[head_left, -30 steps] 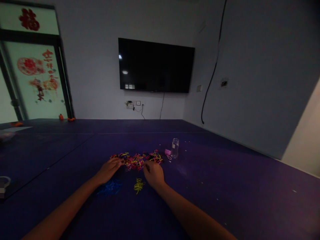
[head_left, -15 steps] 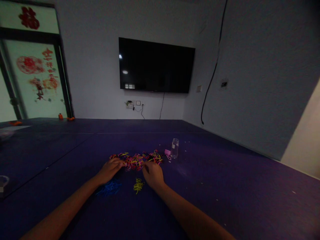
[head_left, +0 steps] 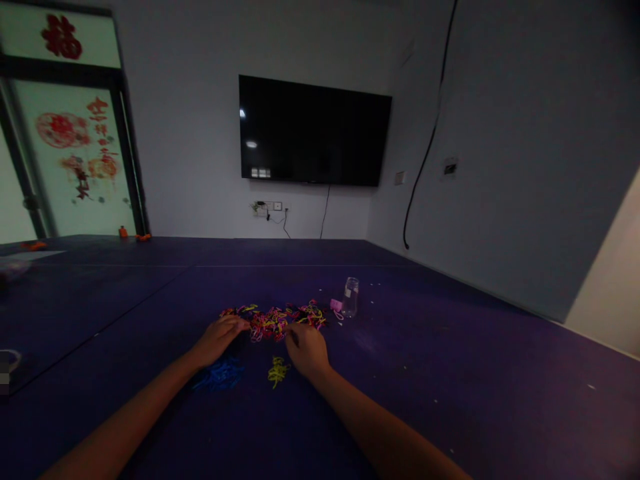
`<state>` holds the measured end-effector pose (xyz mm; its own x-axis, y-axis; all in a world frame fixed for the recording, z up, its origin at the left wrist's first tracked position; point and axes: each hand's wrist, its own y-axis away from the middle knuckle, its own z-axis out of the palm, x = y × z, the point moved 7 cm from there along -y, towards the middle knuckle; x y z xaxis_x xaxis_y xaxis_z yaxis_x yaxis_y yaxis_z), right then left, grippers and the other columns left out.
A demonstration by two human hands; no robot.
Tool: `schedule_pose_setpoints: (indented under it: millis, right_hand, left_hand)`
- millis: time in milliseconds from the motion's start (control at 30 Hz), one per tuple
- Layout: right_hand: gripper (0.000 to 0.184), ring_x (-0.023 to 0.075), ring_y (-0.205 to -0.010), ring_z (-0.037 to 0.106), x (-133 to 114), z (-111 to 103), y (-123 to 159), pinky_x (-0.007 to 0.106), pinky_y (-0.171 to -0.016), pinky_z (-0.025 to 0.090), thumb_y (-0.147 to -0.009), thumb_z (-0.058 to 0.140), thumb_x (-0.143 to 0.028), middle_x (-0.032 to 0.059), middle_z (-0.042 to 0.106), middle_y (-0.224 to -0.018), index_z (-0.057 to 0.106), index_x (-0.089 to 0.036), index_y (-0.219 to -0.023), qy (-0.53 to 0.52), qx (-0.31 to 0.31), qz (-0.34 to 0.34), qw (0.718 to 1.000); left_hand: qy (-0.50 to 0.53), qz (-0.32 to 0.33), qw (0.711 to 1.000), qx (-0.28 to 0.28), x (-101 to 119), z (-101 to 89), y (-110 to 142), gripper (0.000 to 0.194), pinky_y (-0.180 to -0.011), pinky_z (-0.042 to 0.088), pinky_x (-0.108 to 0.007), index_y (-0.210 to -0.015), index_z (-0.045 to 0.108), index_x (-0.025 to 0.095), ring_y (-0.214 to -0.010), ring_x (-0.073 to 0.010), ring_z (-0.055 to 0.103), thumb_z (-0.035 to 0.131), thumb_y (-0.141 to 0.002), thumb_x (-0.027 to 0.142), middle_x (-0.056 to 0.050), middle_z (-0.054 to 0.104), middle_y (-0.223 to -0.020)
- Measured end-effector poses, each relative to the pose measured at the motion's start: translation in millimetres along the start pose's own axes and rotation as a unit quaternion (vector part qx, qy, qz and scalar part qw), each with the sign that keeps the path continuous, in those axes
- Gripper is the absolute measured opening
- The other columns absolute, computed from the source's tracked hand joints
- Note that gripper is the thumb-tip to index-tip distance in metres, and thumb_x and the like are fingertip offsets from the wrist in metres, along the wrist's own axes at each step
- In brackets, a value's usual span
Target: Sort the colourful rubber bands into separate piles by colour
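Observation:
A mixed pile of small coloured elastic bands (head_left: 273, 323), pink, red, yellow and dark, spreads across the purple surface in front of me. At its left end lies my left hand (head_left: 223, 337), fingers stretched toward the bands and touching the edge. My right hand (head_left: 307, 347) is curled at the near right edge, thumb and forefinger pinched together among the bands; what sits between them is too small to make out. Beneath my left wrist is a heap of blue bands (head_left: 223, 375). A smaller heap of yellow bands (head_left: 278, 371) lies between my forearms.
Just right of the pile stands a clear plastic bottle (head_left: 351, 297), with a pink cap (head_left: 336, 305) beside it. White specks dot the purple surface (head_left: 400, 413). Part of a round object (head_left: 14, 360) shows at the left edge. A television (head_left: 315, 133) hangs on the far wall.
Both hands stay at the pile with barely any movement. The whole view has shifted very slightly, and the heaps look the same.

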<state>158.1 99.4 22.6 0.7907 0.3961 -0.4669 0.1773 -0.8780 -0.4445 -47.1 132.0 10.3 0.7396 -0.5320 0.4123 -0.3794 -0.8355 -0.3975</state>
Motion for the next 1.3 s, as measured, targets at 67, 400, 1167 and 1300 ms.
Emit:
schedule_pose_setpoints:
  millis: [67, 400, 1167, 1300]
  right_hand:
    - [0.025, 0.0148, -0.083, 0.064, 0, 0, 0, 0.020, -0.069, 0.040, -0.081, 0.048, -0.018, 0.0016, 0.072, -0.090, 0.069, -0.024, -0.092, 0.001, 0.003, -0.003, 1.000]
    - [0.026, 0.0148, -0.085, 0.064, -1, 0, 0, 0.020, -0.070, 0.040, -0.080, 0.049, -0.017, 0.0017, 0.072, -0.090, 0.069, -0.024, -0.094, 0.009, -0.003, -0.008, 1.000]
    - [0.024, 0.0140, -0.083, 0.064, -5, -1, 1, 0.019, -0.068, 0.038, -0.081, 0.048, -0.016, 0.0021, 0.071, -0.089, 0.068, -0.023, -0.092, 0.019, -0.005, -0.022, 1.000]
    - [0.024, 0.0141, -0.083, 0.064, -5, 0, 1, 0.019, -0.067, 0.039, -0.081, 0.048, -0.016, 0.0020, 0.071, -0.090, 0.068, -0.023, -0.091, 0.019, -0.005, -0.022, 1.000]
  left_hand:
    - [0.007, 0.002, 1.000, -0.007, 4, 0.0, 0, 0.057, -0.105, 0.032, -0.041, -0.101, 0.069, 0.026, -0.112, -0.0199, 0.052, 0.019, -0.093, 0.051, -0.002, 0.065, -0.115]
    - [-0.010, -0.005, 1.000, -0.022, -5, 7.9, 2, 0.054, -0.105, 0.033, -0.040, -0.100, 0.069, 0.027, -0.118, -0.0198, 0.048, 0.020, -0.094, 0.049, 0.001, 0.064, -0.116]
    - [-0.015, -0.025, 1.000, 0.002, -6, -2.0, 6, 0.056, -0.106, 0.033, -0.043, -0.098, 0.069, 0.026, -0.118, -0.0210, 0.048, 0.020, -0.092, 0.053, -0.002, 0.062, -0.119]
    - [-0.035, -0.017, 0.999, -0.012, -7, -1.6, 6, 0.052, -0.107, 0.030, -0.043, -0.104, 0.068, 0.025, -0.119, -0.0211, 0.048, 0.023, -0.094, 0.048, -0.002, 0.062, -0.119]
